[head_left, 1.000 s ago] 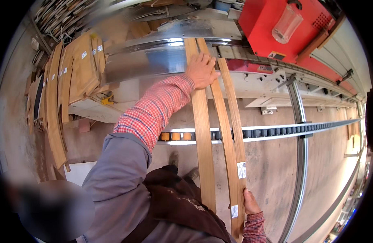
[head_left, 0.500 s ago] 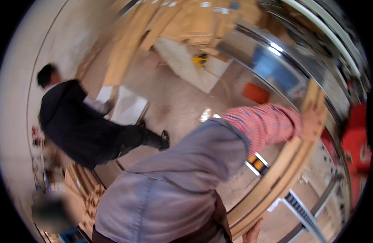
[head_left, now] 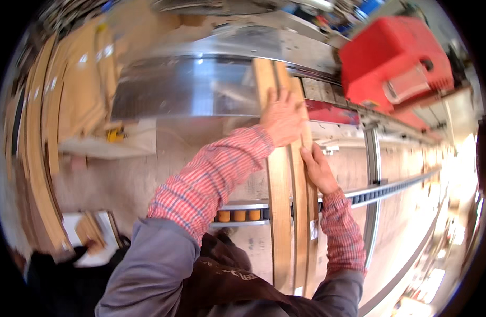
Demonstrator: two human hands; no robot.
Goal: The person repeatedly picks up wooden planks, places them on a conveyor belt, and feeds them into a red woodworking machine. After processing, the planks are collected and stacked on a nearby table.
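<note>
Far left, curved wooden boards (head_left: 39, 158) lean in a stack along the edge of the floor, and a pale block (head_left: 108, 148) sits beside them with something small and yellow (head_left: 115, 134) on it. Moving in, a shiny metal worktop (head_left: 179, 92) fills the upper middle. Here's the left hand (head_left: 281, 117), fingers spread and flat, palm pressing down on the far ends of the long wooden strips (head_left: 281, 211) where they rest on that worktop (no curl to the fingers, it grips nothing). The strips run from there back toward the person's body, side by side, passing over a rail with orange rollers (head_left: 239, 215). Just right of them, the right hand (head_left: 318, 170) lies against the outer strip, thumb on top and fingers wrapped round its edge, partly closed on it. Further right, a big red machine housing (head_left: 393, 58) sits above a long metal track (head_left: 372, 174).
</note>
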